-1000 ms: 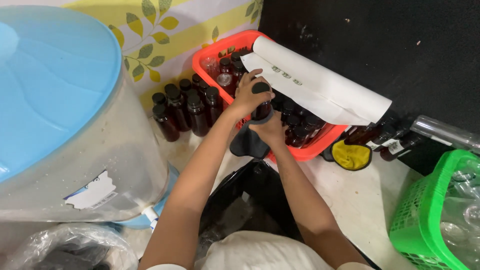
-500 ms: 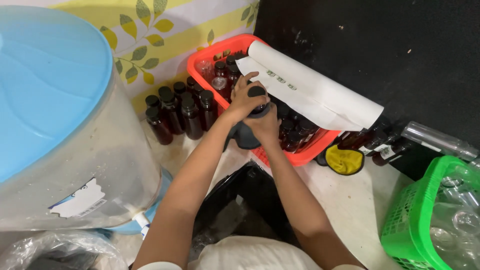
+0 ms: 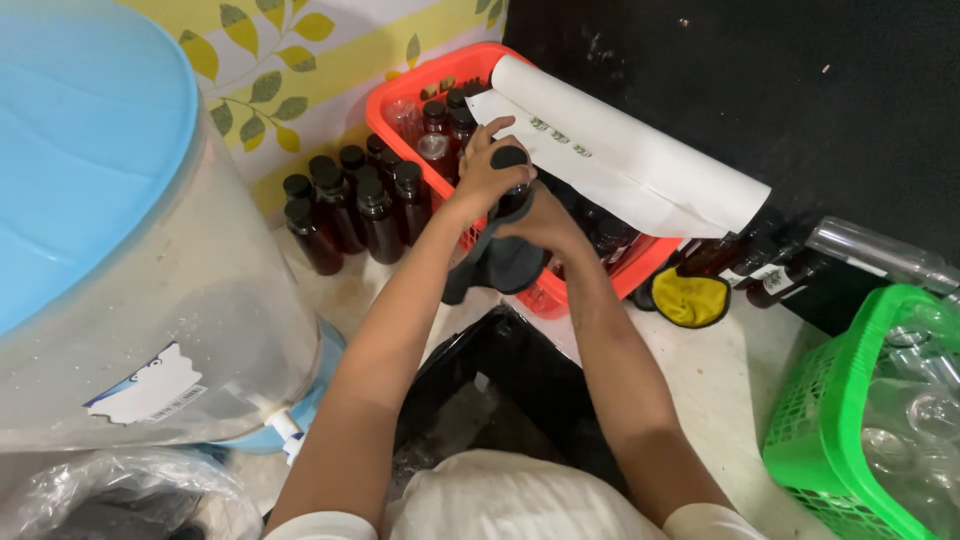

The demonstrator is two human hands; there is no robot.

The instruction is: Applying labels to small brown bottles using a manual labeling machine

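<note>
A pale, stained floor (image 3: 720, 370) carries everything here, backed by a leaf-patterned wall (image 3: 300, 60) on the far left and a black wall (image 3: 780, 90) on the far right. Both hands meet over the near edge of a red basket (image 3: 395, 105): the left hand (image 3: 480, 175) is curled round the black cap of a dark bottle (image 3: 512, 185), and the right hand (image 3: 545, 220) grips the bottle's body through a dark cloth (image 3: 500, 265). A white paper roll (image 3: 640, 165) lies across the basket. Dark capped bottles (image 3: 345, 205) stand on the floor just left of it. A large blue-lidded water container (image 3: 110, 220) fills the left, and a green basket (image 3: 820, 440) sits near right.
</note>
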